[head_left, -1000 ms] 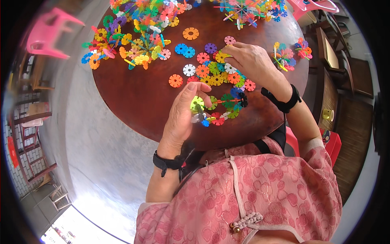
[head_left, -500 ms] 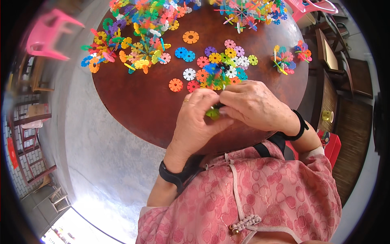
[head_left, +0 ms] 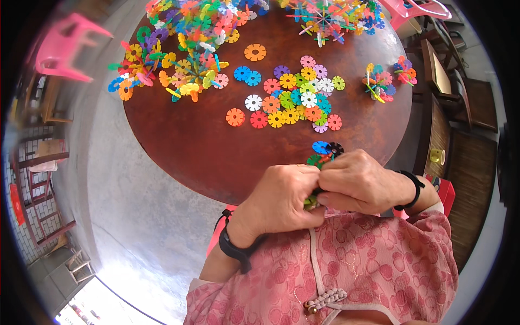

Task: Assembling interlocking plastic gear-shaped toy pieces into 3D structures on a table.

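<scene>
Close to my chest, at the near table edge, my left hand (head_left: 286, 196) and my right hand (head_left: 358, 181) are closed together around a small cluster of interlocking plastic snowflake discs (head_left: 322, 150). Blue, black, green and reddish discs stick out above my fingers, and a yellow-green one peeks out below. My fingers hide the cluster's middle, so which disc each one pinches does not show. Beyond my hands, loose flat snowflake discs (head_left: 276, 119) in many colours lie in a spread on the brown round table (head_left: 184, 154), partly overlapping.
Large assembled disc clusters (head_left: 189, 65) crowd the table's far left, with another cluster (head_left: 322, 21) at the far edge. Two small disc clusters (head_left: 377, 81) sit at the right. A pink plastic chair (head_left: 67, 46) stands at the left, and a yellow-green cup (head_left: 436, 156) at the right.
Both hands have drawn the disc cluster back toward my chest and slightly right. Loose discs they covered before now show on the table.
</scene>
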Demonstrator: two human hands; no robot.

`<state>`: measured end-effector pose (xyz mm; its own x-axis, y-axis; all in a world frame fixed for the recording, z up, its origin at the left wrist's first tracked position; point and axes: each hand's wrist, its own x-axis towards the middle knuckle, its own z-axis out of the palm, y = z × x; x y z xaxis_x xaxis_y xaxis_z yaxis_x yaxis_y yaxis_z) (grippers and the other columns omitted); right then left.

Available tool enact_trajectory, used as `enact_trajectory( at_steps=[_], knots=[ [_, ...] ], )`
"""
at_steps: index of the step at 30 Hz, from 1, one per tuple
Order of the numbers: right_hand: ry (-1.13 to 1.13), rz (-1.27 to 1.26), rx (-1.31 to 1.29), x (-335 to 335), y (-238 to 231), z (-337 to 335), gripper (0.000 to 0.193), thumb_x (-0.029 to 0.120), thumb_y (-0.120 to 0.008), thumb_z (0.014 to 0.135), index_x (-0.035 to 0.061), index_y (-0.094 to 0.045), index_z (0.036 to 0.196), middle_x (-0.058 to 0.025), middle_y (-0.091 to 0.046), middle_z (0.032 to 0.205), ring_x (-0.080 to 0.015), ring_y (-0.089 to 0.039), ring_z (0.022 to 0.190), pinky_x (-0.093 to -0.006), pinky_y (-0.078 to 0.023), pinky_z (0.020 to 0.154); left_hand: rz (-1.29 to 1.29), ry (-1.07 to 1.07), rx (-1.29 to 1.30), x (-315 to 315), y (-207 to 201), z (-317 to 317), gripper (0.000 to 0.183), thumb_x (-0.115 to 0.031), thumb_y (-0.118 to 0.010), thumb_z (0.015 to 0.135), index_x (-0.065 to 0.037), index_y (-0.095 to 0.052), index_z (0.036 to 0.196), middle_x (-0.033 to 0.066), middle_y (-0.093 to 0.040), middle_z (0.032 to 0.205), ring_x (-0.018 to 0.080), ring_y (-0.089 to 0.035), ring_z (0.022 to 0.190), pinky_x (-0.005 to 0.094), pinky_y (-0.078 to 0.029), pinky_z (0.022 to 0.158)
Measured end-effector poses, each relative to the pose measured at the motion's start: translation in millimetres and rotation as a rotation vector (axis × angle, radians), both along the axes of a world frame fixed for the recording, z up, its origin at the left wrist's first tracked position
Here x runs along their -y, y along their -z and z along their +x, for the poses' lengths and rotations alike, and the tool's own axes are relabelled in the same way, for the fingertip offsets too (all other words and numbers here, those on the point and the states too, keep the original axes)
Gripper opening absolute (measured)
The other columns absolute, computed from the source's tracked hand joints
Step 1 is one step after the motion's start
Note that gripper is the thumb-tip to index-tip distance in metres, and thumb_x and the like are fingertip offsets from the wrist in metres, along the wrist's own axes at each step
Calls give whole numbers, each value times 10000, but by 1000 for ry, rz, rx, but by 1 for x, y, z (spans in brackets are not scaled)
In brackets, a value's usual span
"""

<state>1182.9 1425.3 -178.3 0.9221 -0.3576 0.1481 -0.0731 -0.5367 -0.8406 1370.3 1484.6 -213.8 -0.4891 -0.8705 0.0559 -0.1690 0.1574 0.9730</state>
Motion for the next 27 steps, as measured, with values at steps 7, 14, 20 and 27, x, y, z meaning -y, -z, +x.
enact_trajectory(
  at_steps=[7,14,20,27],
  knots=[
    [35,29,-16,-18,-11,-21,217,113,-650,825,16,-483,727,-122,-480,656,-321,-512,571,-422,-405,511,-204,33,88,-6,-14,-14,254,-134,-687,545,-38,-496,680,105,-509,649,331,-543,618,409,-441,541],
    [238,19,-118,-15,5,-18,193,141,-652,828,13,-518,775,-147,-504,678,-355,-541,626,-422,-429,560,-265,-159,268,2,1,-14,342,-338,-728,665,-69,-532,744,103,-569,732,310,-601,695,412,-484,591],
    [279,-17,-55,7,14,-16,152,118,-626,860,4,-534,818,-140,-524,683,-339,-557,645,-394,-430,573,10,-200,-31,2,9,-5,560,-309,-859,622,-12,-605,1023,128,-551,917,269,-598,817,331,-491,714],
    [574,-146,66,14,19,-15,121,57,-635,838,20,-562,928,-89,-534,794,-223,-561,707,-319,-446,600,38,-386,-186,4,23,-1,369,-59,-786,693,-21,-610,1015,49,-549,943,163,-582,846,301,-489,742]
  ],
)
